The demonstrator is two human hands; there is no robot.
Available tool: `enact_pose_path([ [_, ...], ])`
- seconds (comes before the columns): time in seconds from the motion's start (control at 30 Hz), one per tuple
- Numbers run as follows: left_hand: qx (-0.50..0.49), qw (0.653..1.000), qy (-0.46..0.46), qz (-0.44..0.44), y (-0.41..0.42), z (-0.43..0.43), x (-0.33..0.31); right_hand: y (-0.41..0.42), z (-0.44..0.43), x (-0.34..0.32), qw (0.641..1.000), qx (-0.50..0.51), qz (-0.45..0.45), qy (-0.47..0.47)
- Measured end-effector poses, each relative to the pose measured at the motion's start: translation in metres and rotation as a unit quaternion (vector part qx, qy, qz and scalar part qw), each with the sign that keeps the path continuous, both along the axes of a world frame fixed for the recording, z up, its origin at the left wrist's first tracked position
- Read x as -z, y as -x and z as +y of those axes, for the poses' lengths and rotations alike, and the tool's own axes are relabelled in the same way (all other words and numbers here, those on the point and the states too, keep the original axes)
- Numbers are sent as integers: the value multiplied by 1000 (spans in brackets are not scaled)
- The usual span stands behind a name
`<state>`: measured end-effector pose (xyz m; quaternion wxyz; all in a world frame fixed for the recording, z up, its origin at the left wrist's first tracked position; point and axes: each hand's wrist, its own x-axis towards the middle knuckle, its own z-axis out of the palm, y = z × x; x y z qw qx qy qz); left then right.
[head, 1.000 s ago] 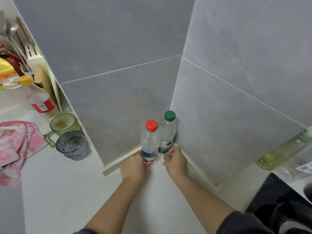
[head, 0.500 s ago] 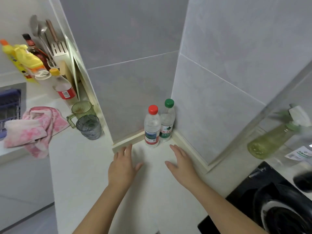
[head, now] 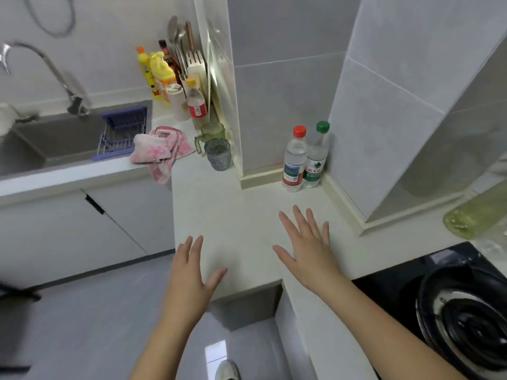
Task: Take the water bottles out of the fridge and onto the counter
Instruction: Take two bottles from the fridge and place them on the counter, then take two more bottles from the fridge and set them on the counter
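Two clear water bottles stand upright side by side in the tiled corner of the white counter (head: 247, 215): a red-capped bottle (head: 294, 160) on the left and a green-capped bottle (head: 315, 157) touching it on the right. My left hand (head: 192, 272) hovers near the counter's front edge, fingers spread, holding nothing. My right hand (head: 307, 242) is over the counter, well short of the bottles, also open and empty. No fridge is in view.
Two glass cups (head: 216, 152) and a pink cloth (head: 159, 149) sit left of the corner. Condiment bottles (head: 170, 80) and a utensil rack stand behind them. A sink (head: 55, 138) lies at far left. A black stove with a pan (head: 463, 322) sits at right.
Both hands let go of the bottles and drew back toward me with fingers spread. The view pulled back and down, showing the sink, the floor and the stove.
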<state>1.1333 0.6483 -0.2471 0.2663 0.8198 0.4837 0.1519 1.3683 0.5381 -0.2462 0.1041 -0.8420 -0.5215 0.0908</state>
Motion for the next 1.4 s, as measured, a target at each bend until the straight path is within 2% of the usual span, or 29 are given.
enact_pose_path([
  [0.3, -112, 992, -47, -32, 98, -16, -31, 92, 43, -32, 989, -144, -5, -17],
  [0.5, -180, 980, -70, -41, 194, -41, -39, 192, 61, -53, 971, -235, 22, -32],
  [0.67, -219, 971, -72, -64, 288, -79, -40, 297, 48, -56, 950, -302, 59, -54],
  [0.97, -305, 946, -71, -81, 465, -176, -34, 480, -13, -40, 914, -395, 83, -39],
  [1.17, -394, 911, -82, -95, 540, -228, -43, 566, -25, -55, 868, -490, 74, -38],
  [1.4, -526, 840, -95, -88, 581, -296, -57, 642, -34, -67, 781, -621, 53, -49],
])
